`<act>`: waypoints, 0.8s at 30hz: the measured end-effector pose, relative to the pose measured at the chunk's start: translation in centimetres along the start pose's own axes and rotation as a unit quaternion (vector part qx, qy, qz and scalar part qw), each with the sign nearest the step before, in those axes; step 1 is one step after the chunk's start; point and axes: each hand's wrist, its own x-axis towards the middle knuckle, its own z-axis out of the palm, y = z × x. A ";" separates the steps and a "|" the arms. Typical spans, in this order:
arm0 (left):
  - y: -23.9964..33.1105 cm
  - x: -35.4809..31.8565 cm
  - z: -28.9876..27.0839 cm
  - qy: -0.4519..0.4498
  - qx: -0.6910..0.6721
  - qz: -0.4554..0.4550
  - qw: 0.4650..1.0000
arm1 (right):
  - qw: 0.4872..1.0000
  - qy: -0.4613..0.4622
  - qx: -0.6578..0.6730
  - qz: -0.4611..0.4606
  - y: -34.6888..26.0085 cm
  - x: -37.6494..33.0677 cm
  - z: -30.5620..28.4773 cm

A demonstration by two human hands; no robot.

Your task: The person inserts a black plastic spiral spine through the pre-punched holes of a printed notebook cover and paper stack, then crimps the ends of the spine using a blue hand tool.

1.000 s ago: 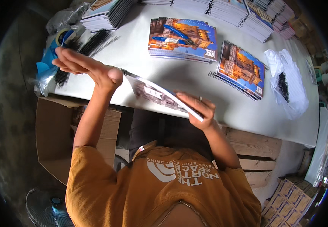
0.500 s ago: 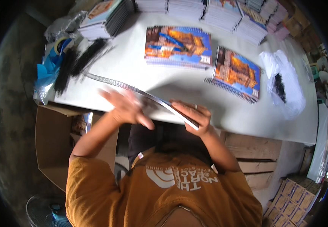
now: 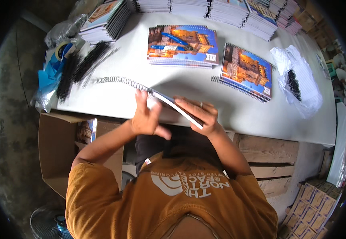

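Note:
My right hand (image 3: 200,113) grips a thin notebook (image 3: 176,106) edge-on above the front edge of the table, tilted with its far end up to the left. From that end a dark spiral binding coil (image 3: 119,80) sticks out leftward in a curve over the table. My left hand (image 3: 147,117) is open, fingers spread and partly blurred. Its fingertips are at the spot where the coil meets the notebook; whether they touch the coil I cannot tell. Loose black coils (image 3: 81,67) lie in a heap at the left of the table.
Blue pliers (image 3: 177,41) rest on a stack of spiral notebooks (image 3: 205,55). Right of it lies a smaller notebook stack (image 3: 246,71), then a white plastic bag (image 3: 306,87) with black coils. Tall book stacks (image 3: 228,16) line the back. A cardboard box (image 3: 55,147) stands below left.
My left hand has moved right along the coil to the notebook's end. The coil now bows upward more. My right hand still grips the notebook.

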 end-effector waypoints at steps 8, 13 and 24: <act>0.3 1.9 -0.7 -0.047 0.132 0.033 0.990 | 1.000 0.008 0.008 -0.002 -0.1 0.1 0.7; -0.6 8.2 -4.1 0.002 0.274 0.086 0.958 | 0.999 0.004 0.024 -0.034 0.1 -0.1 1.2; -0.9 5.5 -0.6 0.028 0.132 0.024 0.991 | 0.999 -0.010 0.001 0.046 0.2 0.0 2.2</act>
